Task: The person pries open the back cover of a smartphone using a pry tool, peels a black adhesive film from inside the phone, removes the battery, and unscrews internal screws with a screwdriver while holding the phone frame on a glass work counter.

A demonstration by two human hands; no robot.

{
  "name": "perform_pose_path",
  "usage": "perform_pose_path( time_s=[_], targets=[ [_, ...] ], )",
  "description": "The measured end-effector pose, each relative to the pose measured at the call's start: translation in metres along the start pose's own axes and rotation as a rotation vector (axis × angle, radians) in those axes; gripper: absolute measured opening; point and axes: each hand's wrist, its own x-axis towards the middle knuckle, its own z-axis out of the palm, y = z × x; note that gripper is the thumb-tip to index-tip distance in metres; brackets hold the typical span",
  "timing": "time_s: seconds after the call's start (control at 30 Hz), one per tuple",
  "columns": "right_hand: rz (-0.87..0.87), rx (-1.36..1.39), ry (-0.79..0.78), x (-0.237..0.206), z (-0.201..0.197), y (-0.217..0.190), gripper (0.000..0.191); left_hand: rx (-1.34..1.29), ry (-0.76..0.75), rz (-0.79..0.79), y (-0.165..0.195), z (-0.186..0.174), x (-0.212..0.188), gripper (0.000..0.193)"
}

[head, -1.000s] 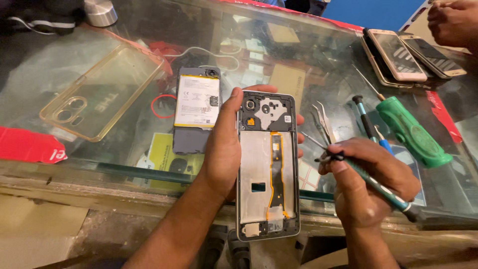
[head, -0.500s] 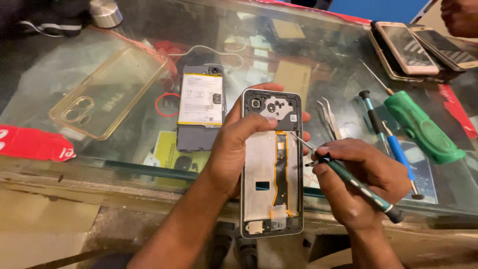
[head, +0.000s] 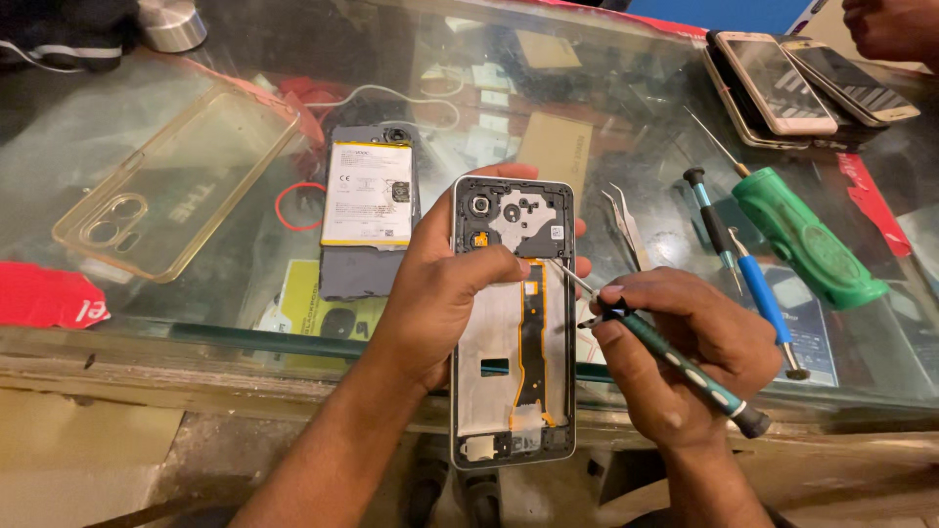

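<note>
Left of the opened phone frame (head: 513, 323), a clear case (head: 176, 181) and a battery (head: 367, 194) lie on the glass tabletop (head: 606, 127). The left hand (head: 440, 293) grips the frame above the tabletop's near edge, thumb across its face. Just right of the frame, the right hand (head: 685, 352) pinches a screwdriver (head: 665, 352), its tip touching the frame's upper part.

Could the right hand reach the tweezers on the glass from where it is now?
Probably yes. The tweezers lie bare on the glass counter just beyond the right hand, nothing across them. But that hand holds a screwdriver, so its fingers are occupied.
</note>
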Motion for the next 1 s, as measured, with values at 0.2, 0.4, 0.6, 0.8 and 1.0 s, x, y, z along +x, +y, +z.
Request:
perform_pose_path(
  time_s=[0.2, 0.4, 0.6, 0.8, 1.0],
  targets=[
    [-0.005, -0.033, 0.011, 0.001, 0.0, -0.003, 0.02, 0.048, 0.014, 0.007, 0.001, 0.001, 0.0, 0.065],
    [-0.091, -0.066, 0.005, 0.004, 0.005, -0.007, 0.019, 0.05, 0.031, -0.003, 0.001, 0.003, 0.001, 0.065],
    [-0.212, -0.231, 0.007, 0.008, 0.011, -0.009, 0.017, 0.005, 0.044, -0.021, 0.0, 0.002, 0.001, 0.065],
    [-0.237, -0.252, -0.009, 0.006, 0.011, -0.012, 0.021, -0.147, -0.038, -0.055, -0.003, -0.007, 0.001, 0.061],
    [-0.269, -0.275, -0.019, 0.009, 0.009, -0.013, 0.022, -0.335, -0.051, -0.122, -0.011, -0.011, 0.004, 0.05]
  ],
)
